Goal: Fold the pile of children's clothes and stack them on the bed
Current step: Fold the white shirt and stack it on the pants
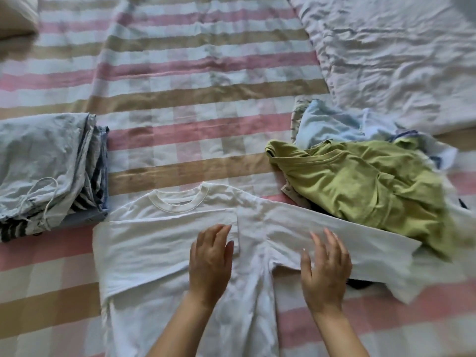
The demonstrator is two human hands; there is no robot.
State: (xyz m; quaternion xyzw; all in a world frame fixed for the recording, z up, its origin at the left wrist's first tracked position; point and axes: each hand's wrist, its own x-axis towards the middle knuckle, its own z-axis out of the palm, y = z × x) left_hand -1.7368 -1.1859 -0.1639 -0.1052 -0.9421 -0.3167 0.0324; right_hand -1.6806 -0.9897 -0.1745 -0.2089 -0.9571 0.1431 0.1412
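A white long-sleeved shirt [164,243] lies flat on the striped bed, neck away from me. Its left sleeve is folded across the chest, and its right sleeve stretches out to the right over the edge of the loose pile. My left hand [210,261] rests flat with straight fingers on the end of the folded sleeve. My right hand [325,266] lies flat with spread fingers on the outstretched sleeve near the armpit. To the left sits a stack of folded clothes [49,166], pale blue on top. To the right lies the unfolded pile, with a green shirt [360,181] uppermost.
The bed cover [193,99] has pink, tan and white stripes. A crumpled white quilt [399,55] fills the far right. A pillow corner [15,14] shows at the far left. Pale blue garments [324,124] lie behind the green shirt.
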